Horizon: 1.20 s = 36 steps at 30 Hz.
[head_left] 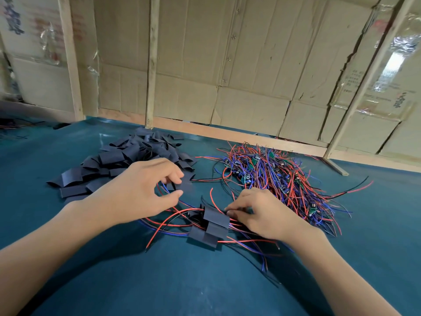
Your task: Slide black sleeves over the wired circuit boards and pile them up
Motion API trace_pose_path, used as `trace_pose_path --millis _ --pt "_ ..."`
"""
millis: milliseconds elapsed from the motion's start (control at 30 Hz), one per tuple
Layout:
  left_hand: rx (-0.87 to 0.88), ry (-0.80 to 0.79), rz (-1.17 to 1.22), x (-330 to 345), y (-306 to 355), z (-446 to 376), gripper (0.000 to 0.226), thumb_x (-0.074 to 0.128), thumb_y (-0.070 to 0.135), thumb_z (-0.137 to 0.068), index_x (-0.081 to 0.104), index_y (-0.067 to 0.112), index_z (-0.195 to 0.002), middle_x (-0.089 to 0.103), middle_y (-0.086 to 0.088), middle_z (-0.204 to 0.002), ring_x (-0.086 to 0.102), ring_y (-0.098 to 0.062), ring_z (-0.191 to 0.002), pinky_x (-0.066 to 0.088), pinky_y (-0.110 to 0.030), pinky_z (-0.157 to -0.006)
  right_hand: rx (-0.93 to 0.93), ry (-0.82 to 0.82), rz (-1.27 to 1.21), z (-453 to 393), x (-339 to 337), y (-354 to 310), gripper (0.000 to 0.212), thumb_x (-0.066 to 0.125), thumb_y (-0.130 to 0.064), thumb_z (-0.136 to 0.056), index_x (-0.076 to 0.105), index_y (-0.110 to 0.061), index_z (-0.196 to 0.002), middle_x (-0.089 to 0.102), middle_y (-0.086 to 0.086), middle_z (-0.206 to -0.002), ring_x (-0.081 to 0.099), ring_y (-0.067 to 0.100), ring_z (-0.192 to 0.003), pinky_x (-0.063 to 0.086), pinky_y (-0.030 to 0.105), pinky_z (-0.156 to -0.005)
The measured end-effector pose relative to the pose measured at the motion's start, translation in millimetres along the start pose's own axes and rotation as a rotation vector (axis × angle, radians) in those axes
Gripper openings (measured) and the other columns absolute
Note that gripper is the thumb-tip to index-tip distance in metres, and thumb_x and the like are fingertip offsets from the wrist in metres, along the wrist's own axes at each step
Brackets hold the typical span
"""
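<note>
L hand pinches a sleeve at centre. R hand fingers curled on wires by the sleeved pile, 6 o'clock. Loose sleeves 10 o'clock; bare boards 2 o'clock.

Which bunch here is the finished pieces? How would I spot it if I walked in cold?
Start from the blue-green table and look nearest the person, between the two forearms. There lies a small stack of sleeved boards, the right hand touching it. Unlike the heap of empty black sleeves and the bare wired boards, these flat sleeves have wires trailing from them.
</note>
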<state>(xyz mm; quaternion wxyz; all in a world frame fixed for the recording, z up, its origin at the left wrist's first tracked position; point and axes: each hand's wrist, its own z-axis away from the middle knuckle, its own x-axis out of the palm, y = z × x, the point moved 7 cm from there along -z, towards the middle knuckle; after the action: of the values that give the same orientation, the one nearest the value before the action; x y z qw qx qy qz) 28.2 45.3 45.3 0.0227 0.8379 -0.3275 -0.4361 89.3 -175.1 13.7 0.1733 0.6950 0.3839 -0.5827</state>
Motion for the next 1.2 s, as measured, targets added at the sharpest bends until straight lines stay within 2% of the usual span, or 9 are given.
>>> trace_pose_path --millis 200,367,600,767,833,900,1000,1100,1200 --pt "-0.036 0.011 0.022 -1.3 4.8 -0.3 0.019 0.078 0.02 -0.081 0.059 0.022 -0.085 0.066 0.013 -0.112 0.06 -0.002 -0.092 0.036 0.001 -0.07 -0.044 -0.066 -0.004 4.3 0.5 -1.7 0.041 0.051 -0.048 -0.089 0.075 -0.014 -0.091 0.066 0.0 -0.083 0.057 0.013 -0.087 0.045 0.039 -0.086" --pt "-0.129 0.031 0.044 0.2 -3.4 -1.7 0.022 0.074 0.027 -0.081 0.053 0.03 -0.083 0.065 0.019 -0.112 0.058 0.004 -0.1 0.042 -0.005 -0.083 0.009 -0.08 -0.129 5.6 -2.6 9.5 0.013 0.075 -0.037 -0.084 0.079 -0.028 -0.093 0.068 -0.008 -0.085 0.059 0.008 -0.085 0.041 0.036 -0.091" --pt "-0.225 -0.073 -0.043 13.7 -25.3 -1.2 0.018 0.069 0.035 -0.083 0.056 0.032 -0.094 0.064 0.014 -0.098 0.062 -0.006 -0.092 0.053 -0.033 -0.086 0.057 -0.032 -0.122 3.5 -5.4 15.3 0.003 0.077 -0.028 -0.087 0.08 -0.027 -0.085 0.065 -0.015 -0.079 0.055 0.003 -0.082 0.038 0.041 -0.097" --pt "-0.352 -0.13 -0.049 22.0 -54.7 -2.7 0.016 0.076 0.027 -0.079 0.061 0.031 -0.079 0.068 0.014 -0.099 0.061 0.004 -0.09 0.048 -0.015 -0.078 0.111 0.054 -0.018 3.4 -9.2 20.3 0.007 0.07 -0.023 -0.091 0.076 -0.022 -0.088 0.065 -0.016 -0.079 0.06 0.007 -0.081 0.04 0.046 -0.101" --pt "-0.39 -0.164 -0.058 24.4 -63.6 -2.1 0.016 0.076 0.025 -0.078 0.062 0.031 -0.073 0.069 0.014 -0.099 0.063 0.002 -0.089 0.05 -0.019 -0.081 0.126 0.095 0.015 0.9 -8.6 20.9 0.007 0.067 -0.022 -0.091 0.073 -0.021 -0.088 0.064 -0.017 -0.076 0.06 0.008 -0.077 0.041 0.046 -0.1" --pt "-0.39 -0.219 -0.102 28.3 -66.9 -2.2 0.016 0.076 0.031 -0.079 0.061 0.03 -0.072 0.07 0.013 -0.091 0.063 0.002 -0.082 0.053 -0.024 -0.079 0.153 0.125 0.002 -1.4 -7.5 23.7 0.007 0.066 -0.018 -0.091 0.072 -0.019 -0.095 0.063 -0.017 -0.077 0.06 0.009 -0.077 0.041 0.046 -0.101" --pt "-0.34 -0.271 -0.24 32.1 -65.6 -4.6 0.025 0.072 0.05 -0.08 0.057 0.031 -0.076 0.063 0.011 -0.074 0.054 0.002 -0.068 0.04 -0.017 -0.06 0.223 0.077 0.041 -3.3 3.7 30.4 0.031 0.063 -0.013 -0.088 0.066 -0.022 -0.118 0.068 -0.014 -0.085 0.061 0.012 -0.084 0.035 0.041 -0.105" --pt "-0.317 -0.303 -0.284 35.6 -65.3 -8.8 0.03 0.068 0.058 -0.08 0.055 0.032 -0.078 0.063 0.009 -0.076 0.055 -0.004 -0.074 0.044 -0.023 -0.064 0.262 0.135 0.106 -10.2 9.0 32.7 0.009 0.059 -0.031 -0.093 0.064 -0.023 -0.09 0.065 -0.013 -0.076 0.055 0.012 -0.081 0.033 0.038 -0.097" --pt "-0.299 -0.353 -0.28 41.1 -63.7 -11.3 0.026 0.066 0.055 -0.084 0.056 0.035 -0.096 0.067 0.01 -0.095 0.062 -0.012 -0.09 0.053 -0.035 -0.082 0.361 0.137 0.16 -23.7 13.0 39.3 0.038 0.052 -0.055 -0.096 0.069 -0.022 -0.087 0.064 -0.007 -0.074 0.052 0.019 -0.077 0.024 0.036 -0.082"
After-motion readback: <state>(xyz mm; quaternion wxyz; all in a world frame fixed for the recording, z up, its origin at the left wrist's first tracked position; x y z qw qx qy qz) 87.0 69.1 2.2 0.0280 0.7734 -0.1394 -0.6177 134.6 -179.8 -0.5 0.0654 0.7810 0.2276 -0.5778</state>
